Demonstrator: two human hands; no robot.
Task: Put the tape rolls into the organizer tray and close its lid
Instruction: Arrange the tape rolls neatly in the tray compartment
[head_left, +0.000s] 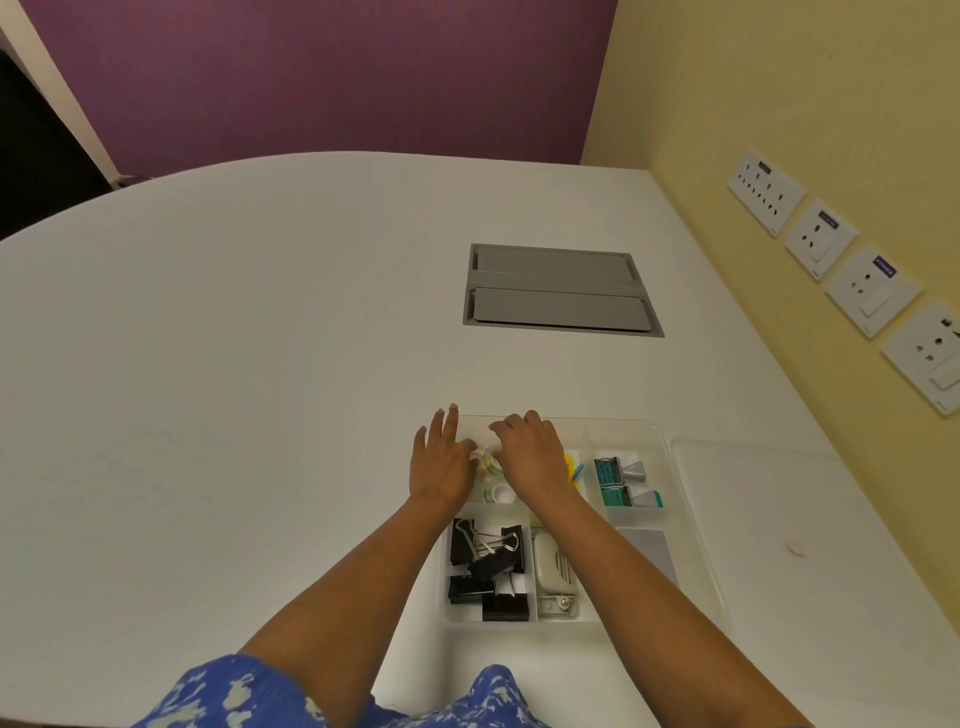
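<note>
A clear plastic organizer tray (698, 561) lies on the white table in front of me. Small tape rolls (493, 491) sit in its far left compartment, partly hidden between my hands. My left hand (440, 460) rests at that compartment's left edge with fingers spread. My right hand (530, 452) reaches into the same compartment, its fingertips on a clear tape roll (489, 457). The tray's clear lid (769, 499) lies flat on the table to the right of the tray.
Black binder clips (485, 564), a beige stapler (553, 569), teal correction tapes (621, 483) and yellow sticky tabs (571, 462) fill other compartments. A grey cable hatch (558, 288) is set into the table farther back. The yellow wall with sockets (821, 239) borders the right.
</note>
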